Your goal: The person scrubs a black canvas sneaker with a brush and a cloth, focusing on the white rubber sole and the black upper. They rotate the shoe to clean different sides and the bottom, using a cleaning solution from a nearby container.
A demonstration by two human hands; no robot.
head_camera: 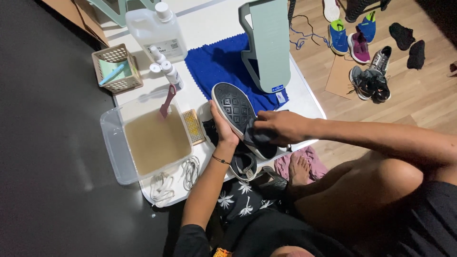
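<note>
From the head camera I see my left hand (223, 129) gripping a black canvas sneaker with a white rubber sole (236, 110), sole up, above the white table's (304, 97) near edge; its upper is hidden. My right hand (281, 126) pinches a dark cloth (259, 139) against the sole's heel. Beside it stands one clear plastic tub of murky brown water (153, 139), one red-handled brush (167, 101) inside. Behind are one white-labelled translucent jug (154, 29) and two small white bottles (165, 66).
</note>
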